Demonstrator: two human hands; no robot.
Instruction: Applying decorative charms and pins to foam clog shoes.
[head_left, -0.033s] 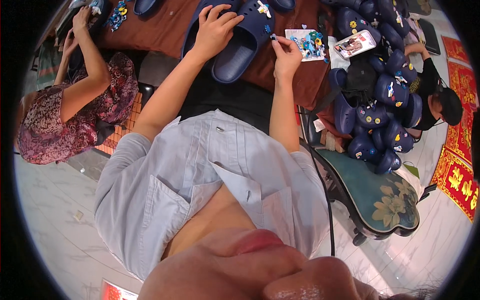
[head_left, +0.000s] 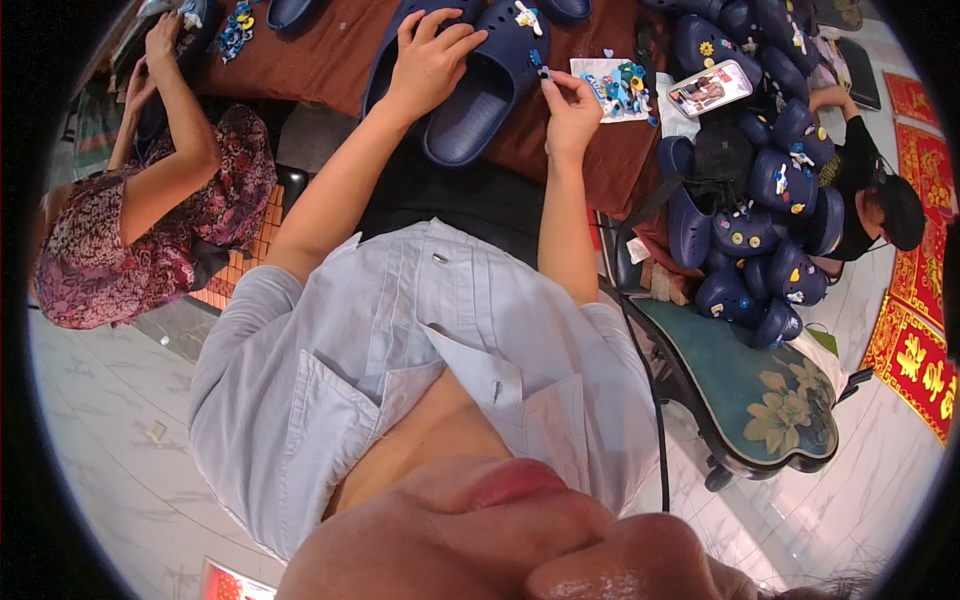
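Both hands are up at the brown-covered table (head_left: 330, 60). Her left hand (head_left: 430, 55) lies spread, fingers loosely curled, over the top of a navy clog (head_left: 490, 85), pressing it down on the cloth. Her right hand (head_left: 572, 105) is pinched nearly closed, thumb and forefinger gripping a small dark charm (head_left: 543, 72) right at the clog's edge; what the charm depicts is too small to make out. A white charm (head_left: 523, 15) already sits on the clog's toe.

Just beside the right hand lies a white sheet (head_left: 600, 80) with a cluster of colourful charms (head_left: 628, 85) on it, and next to that a flat packet with a picture on it (head_left: 708, 88). Another navy shoe (head_left: 290, 10) is cut off at the upper edge of the view.

To the right, a heap of navy clogs (head_left: 765, 200), many already dotted with charms, is piled over a dark bag (head_left: 715, 160); how much the bag holds is hidden by the shoes on top. Below the heap stands a teal stool with a flower pattern (head_left: 770, 400). A person in black (head_left: 880, 190) crouches behind the pile, mostly hidden.

On the left, a person in a floral dress (head_left: 150, 240) sits at the table, hands raised to something I cannot make out.
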